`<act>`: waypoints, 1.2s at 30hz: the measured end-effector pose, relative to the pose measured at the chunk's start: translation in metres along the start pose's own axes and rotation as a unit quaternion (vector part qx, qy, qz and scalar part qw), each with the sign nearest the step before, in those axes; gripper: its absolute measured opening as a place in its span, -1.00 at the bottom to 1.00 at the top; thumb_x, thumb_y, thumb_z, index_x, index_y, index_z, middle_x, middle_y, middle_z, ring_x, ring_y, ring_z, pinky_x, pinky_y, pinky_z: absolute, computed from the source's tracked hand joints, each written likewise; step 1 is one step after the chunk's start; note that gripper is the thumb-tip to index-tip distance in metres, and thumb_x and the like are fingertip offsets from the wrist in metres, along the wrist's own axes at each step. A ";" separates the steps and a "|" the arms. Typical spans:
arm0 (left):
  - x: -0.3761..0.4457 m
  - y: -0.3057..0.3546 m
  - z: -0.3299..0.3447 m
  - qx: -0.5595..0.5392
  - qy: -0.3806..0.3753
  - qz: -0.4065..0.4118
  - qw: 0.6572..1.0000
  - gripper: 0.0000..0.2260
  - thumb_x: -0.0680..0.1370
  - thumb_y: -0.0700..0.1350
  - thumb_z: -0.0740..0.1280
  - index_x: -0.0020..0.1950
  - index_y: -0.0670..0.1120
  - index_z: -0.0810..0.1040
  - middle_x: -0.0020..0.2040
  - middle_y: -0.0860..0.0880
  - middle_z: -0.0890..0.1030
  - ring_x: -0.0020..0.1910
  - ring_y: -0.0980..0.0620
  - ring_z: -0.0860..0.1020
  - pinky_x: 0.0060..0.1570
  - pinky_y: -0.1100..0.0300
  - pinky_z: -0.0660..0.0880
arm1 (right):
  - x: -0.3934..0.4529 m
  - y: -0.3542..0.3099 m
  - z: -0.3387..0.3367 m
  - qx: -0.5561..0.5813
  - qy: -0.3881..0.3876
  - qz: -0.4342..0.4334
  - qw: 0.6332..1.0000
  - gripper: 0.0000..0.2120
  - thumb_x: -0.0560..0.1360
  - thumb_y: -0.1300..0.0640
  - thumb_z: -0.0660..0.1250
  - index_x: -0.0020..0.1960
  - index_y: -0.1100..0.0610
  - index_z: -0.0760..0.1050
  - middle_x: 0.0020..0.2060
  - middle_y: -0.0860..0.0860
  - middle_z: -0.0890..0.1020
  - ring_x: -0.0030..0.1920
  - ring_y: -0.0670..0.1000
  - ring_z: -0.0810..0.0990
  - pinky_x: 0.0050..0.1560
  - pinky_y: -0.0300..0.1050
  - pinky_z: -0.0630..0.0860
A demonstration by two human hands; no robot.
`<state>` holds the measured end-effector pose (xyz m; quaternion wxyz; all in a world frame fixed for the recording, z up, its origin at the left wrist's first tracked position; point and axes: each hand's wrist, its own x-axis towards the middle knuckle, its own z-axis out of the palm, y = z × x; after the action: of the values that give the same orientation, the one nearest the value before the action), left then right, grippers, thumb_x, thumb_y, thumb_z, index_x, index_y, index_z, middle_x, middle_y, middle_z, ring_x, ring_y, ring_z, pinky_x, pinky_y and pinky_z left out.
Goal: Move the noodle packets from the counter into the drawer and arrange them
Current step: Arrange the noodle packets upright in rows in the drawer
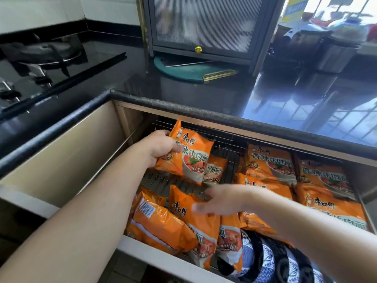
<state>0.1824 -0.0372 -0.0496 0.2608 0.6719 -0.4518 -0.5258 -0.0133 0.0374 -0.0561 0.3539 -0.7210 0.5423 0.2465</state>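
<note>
Wire-rack drawer (228, 137); left hand (161, 146) grips crinkly orange packet (191, 156).

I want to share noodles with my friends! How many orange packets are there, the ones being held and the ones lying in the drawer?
Held packet, in the left hand: 1
Lying packets in the drawer: at least 9; they overlap, so some may be hidden
Total: at least 10
</note>
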 end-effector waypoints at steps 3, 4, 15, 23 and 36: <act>0.000 -0.001 -0.004 -0.038 -0.025 -0.021 0.999 -0.65 0.56 -0.23 0.47 0.31 -0.11 0.50 0.06 -0.19 0.72 -0.02 -0.23 0.73 0.05 -0.24 0.64 | 0.004 0.011 -0.033 0.125 0.176 0.033 0.976 -0.42 0.59 -0.34 0.18 0.17 0.16 0.60 0.09 0.06 0.72 0.00 0.01 0.69 0.16 0.00 0.64; 0.000 -0.001 -0.005 -0.051 -0.036 -0.029 0.998 -0.68 0.57 -0.24 0.45 0.30 -0.13 0.51 0.06 -0.20 0.73 -0.01 -0.23 0.73 0.06 -0.23 0.64 | 0.008 0.016 -0.044 0.174 0.256 0.045 0.950 -0.50 0.61 -0.27 0.22 0.05 0.18 0.61 -0.04 0.08 0.75 -0.11 0.03 0.73 0.06 0.03 0.68; 0.011 -0.016 0.005 0.268 0.033 0.054 0.961 -0.50 0.60 0.04 0.40 0.51 -0.05 0.39 0.36 -0.09 0.57 0.27 -0.13 0.58 0.27 -0.04 0.52 | 0.080 0.035 -0.047 0.616 0.194 0.052 0.761 -0.66 0.49 0.22 0.51 0.22 0.20 0.53 -0.01 0.18 0.74 -0.05 0.20 0.74 0.06 0.22 0.66; 0.013 -0.021 0.004 0.435 -0.015 -0.010 0.900 -0.63 0.63 -0.10 0.35 0.43 -0.13 0.50 0.36 -0.14 0.55 0.27 -0.13 0.54 0.17 0.10 0.50 | 0.125 0.034 -0.029 0.525 0.233 0.154 0.804 -0.52 0.59 0.27 0.31 0.48 0.20 0.33 0.30 0.24 0.53 0.20 0.21 0.60 0.07 0.02 0.63; 0.000 -0.017 0.013 0.430 -0.158 0.007 0.889 -0.61 0.68 -0.11 0.25 0.53 0.02 0.40 0.29 -0.06 0.61 0.07 0.03 0.66 0.14 0.06 0.62 | 0.093 0.011 -0.015 -0.100 0.213 0.016 0.972 -0.60 0.66 -0.10 0.18 0.37 0.09 0.51 0.37 0.14 0.48 0.35 0.22 0.45 0.28 0.10 0.50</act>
<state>0.1760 -0.0274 -0.0677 -0.1250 0.6228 -0.6738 -0.3775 0.0023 -0.0325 -0.1179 0.1528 -0.7801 0.5889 0.1461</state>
